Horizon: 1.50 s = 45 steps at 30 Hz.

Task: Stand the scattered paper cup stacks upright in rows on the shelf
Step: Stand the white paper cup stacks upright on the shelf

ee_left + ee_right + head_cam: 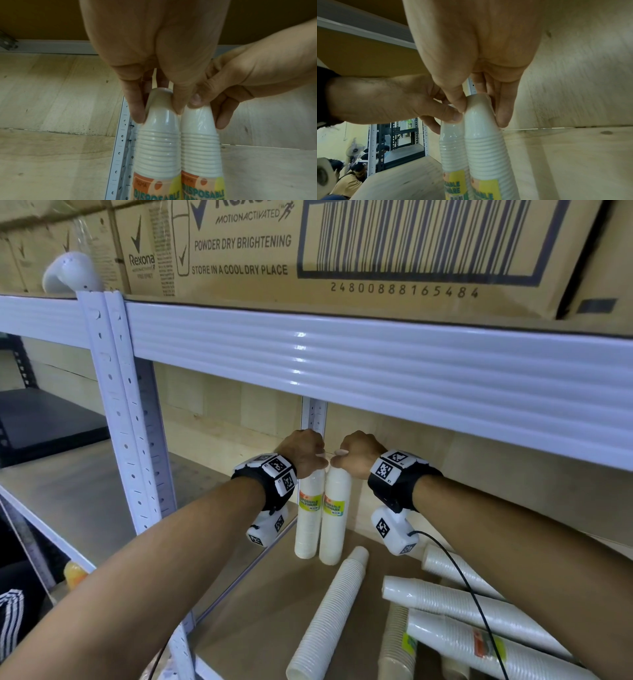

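Seen from the head: two upright cup stacks side by side, touching, near the back left of the shelf board (260,604), just in front of a perforated rear post (313,416). Left stack (308,518) capped by the left hand (301,453), right stack (335,522) capped by the right hand (359,453); fingers hidden from this view behind the knuckles.

Shown only by the left wrist view: left hand (150,54) pinching the top cup of the left stack (159,142), thumb on one side, fingertips (137,112) on the other, curled around the cup. Beside it, the right hand (240,75) gripping the top of the right stack (200,142). Labels reading "DISPOSABLE" lower on both wrappers.

Shown only by the right wrist view: right hand (479,54) closed around the top of the right stack (488,142), fingertips (505,116) down its far side; left hand (393,100) holding the left stack (452,142). Far behind, more racks and some people, blurred.

To the right on the same board: one loose stack (329,611) lying down, pointing toward the standing pair, then a pile of lying stacks (479,621) crossing each other. Low above the hands, the white shelf beam (376,364), with a cardboard carton (308,251) on top of it
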### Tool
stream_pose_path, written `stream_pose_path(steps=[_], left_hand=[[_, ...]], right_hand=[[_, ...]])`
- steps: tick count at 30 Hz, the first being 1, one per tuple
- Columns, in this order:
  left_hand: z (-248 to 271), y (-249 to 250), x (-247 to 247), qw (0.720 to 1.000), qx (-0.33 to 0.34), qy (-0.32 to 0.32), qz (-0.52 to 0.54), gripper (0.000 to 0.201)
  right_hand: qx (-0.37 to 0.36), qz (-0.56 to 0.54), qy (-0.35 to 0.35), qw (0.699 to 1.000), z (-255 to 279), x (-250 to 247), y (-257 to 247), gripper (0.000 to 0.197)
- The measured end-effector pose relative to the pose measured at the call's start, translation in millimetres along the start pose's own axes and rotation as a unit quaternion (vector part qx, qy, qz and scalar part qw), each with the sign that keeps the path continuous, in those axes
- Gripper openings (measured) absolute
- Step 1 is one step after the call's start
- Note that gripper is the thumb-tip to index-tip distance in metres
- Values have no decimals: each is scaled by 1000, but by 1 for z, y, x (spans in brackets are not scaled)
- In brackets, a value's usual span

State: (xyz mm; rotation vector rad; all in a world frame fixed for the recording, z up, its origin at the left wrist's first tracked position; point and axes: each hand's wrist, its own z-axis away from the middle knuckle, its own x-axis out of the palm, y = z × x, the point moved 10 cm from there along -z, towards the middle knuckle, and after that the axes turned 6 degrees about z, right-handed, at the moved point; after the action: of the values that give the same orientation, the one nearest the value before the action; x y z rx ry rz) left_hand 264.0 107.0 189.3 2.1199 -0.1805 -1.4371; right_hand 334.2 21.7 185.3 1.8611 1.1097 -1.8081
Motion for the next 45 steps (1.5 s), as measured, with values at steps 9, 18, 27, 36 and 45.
stream_pose_path(steps=[9, 18, 27, 36, 45], left_hand=[[1, -1, 0, 1000, -10, 1, 9, 43], [10, -7, 6, 995, -27, -8, 91, 79], [48, 36, -5, 999, 18, 27, -5, 79], [96, 57, 50, 998, 15, -61, 21, 75], [122, 12, 134, 982, -59, -179, 7, 86]], right_hand=[[-7, -36, 27, 999, 1, -3, 4, 28], [9, -27, 9, 1000, 23, -4, 14, 73], [11, 32, -37, 999, 72, -7, 37, 64], [35, 110, -155, 981, 130, 35, 84, 69], [92, 142, -202, 965, 163, 54, 149, 73]])
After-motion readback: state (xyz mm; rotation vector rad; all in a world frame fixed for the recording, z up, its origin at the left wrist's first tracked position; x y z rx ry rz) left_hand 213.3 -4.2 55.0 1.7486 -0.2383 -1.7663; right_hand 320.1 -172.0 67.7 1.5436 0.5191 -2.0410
